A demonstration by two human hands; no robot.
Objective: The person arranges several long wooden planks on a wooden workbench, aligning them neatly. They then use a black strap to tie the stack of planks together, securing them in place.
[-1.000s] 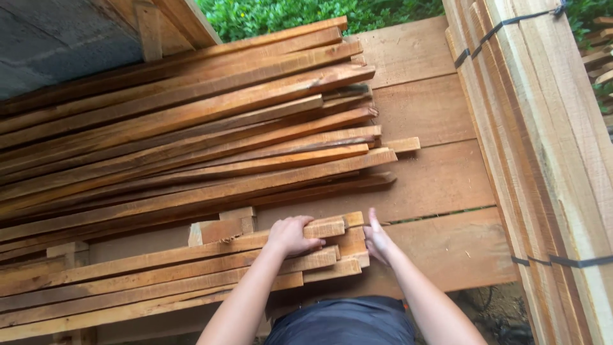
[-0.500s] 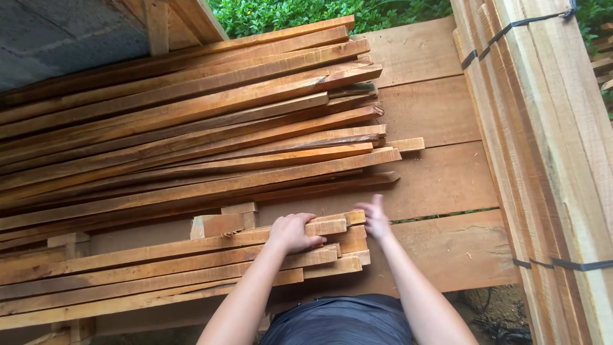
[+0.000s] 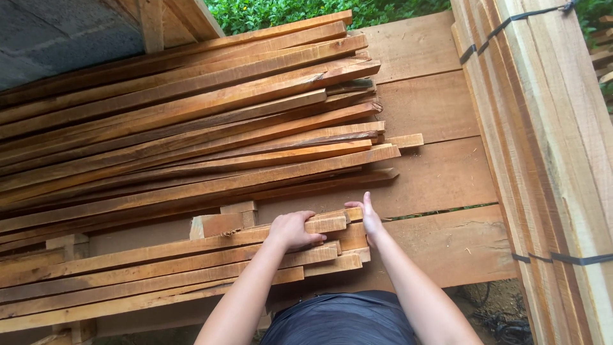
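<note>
Head view, looking straight down at the lumber.

Left hand: palm down on the top slat of the near stack, close to its right end. Fingers curled over the slat's far edge, thumb on the near side. Grip is narrow and closed on that slat.

Right hand: set on edge against the right-hand ends of the same stack, fingers straight and together, thumb up. Flat and wide, touching the end faces, not wrapped around anything.

Top slat: long, thin, reddish-brown, running from the left frame edge to just short of the right hand. It lies on several similar slats with ragged, stepped ends. A short wooden block sits just behind the stack, beside the left wrist.

Behind that: larger pile of long slats, fanned slightly, ends pointing right, well apart from both hands.

Everything rests on wide planks laid side by side as a platform.

Right side: bundle of pale boards standing on edge, bound with dark straps.

Top left: grey concrete surface. Top edge: green foliage. The person's dark shorts fill the bottom centre.
</note>
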